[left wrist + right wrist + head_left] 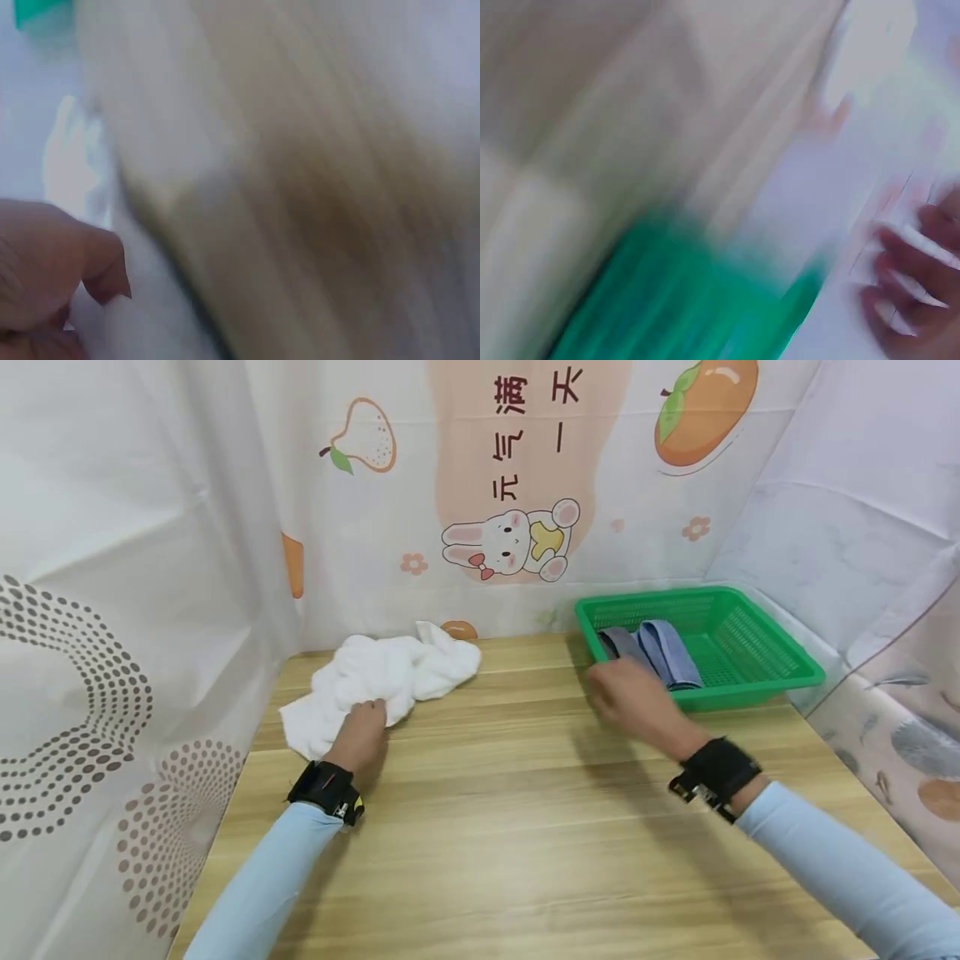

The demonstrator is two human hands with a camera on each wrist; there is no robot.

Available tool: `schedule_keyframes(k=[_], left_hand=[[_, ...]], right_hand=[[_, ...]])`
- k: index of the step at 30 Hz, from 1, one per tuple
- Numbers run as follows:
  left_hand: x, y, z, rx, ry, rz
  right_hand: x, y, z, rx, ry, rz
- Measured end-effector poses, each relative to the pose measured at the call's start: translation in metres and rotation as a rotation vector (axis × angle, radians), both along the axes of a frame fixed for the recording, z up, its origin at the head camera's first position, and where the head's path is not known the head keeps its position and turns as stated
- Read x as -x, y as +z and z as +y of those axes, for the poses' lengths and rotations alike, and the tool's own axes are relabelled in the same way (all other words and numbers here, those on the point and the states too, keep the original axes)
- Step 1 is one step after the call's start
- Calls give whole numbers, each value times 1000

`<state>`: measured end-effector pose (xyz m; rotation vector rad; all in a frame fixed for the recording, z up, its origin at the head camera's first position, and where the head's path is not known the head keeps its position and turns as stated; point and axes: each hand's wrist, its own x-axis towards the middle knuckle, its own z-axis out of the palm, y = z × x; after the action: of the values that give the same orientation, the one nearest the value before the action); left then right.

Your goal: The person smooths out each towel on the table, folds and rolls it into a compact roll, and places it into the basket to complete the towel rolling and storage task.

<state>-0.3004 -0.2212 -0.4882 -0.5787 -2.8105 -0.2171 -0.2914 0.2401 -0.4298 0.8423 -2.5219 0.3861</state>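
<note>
A crumpled white towel [397, 664] lies at the back left of the table. My left hand [363, 731] is at its near edge, fingers bent down and pinching the cloth. In the left wrist view the bent fingers of that hand [52, 270] sit against blurred white fabric. My right hand [637, 706] is blurred, just in front of the near left corner of a green plastic basket [757, 692]. The right wrist view shows its fingers loosely curled and apart, holding nothing. Inside the basket, a folded blue cloth [666, 652] stands beside a folded dark grey one [626, 645].
The wood-grain table [487, 827] stretches between the two arms. A printed white curtain [510, 602] hangs along its back edge, with more sheeting at the left and right sides. The basket stands at the back right, close to the side sheeting.
</note>
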Motion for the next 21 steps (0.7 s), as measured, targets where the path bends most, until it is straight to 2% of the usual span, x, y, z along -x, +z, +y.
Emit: schedule_keyframes(k=[2,4,5,8,10,12,14,16,17,19,21], left_hand=[[-10,12,6,-71,-108,-45],[-22,26,13,-195,-188,-135],[-29,34,15,-283,-219,-198],[-47,55,18,-615,-294,-448],[-55,68,15,-812,-303,-570],[-60,76,10,-923,-251,-584],[-60,81,3,-906,-154,-501],[-59,78,-5,-814,-49,-391],[-57,75,-9,-735,-14,-350],[-56,67,-18,-579,18,-306],[-56,61,-28,-450,3,-287]], right_hand=[[-13,-12,-36,-68,74,-113],[-19,-26,-65,-110,116,-138],[-20,-32,-77,-117,122,-138],[-17,-47,-104,-78,94,-135],[-15,-52,-117,-31,72,-158],[-11,-53,-126,2,58,-165],[-6,-51,-132,26,61,-172],[-1,-48,-134,59,74,-186],[1,-45,-134,90,90,-202],[2,-36,-133,177,115,-273],[-1,-20,-133,282,151,-360]])
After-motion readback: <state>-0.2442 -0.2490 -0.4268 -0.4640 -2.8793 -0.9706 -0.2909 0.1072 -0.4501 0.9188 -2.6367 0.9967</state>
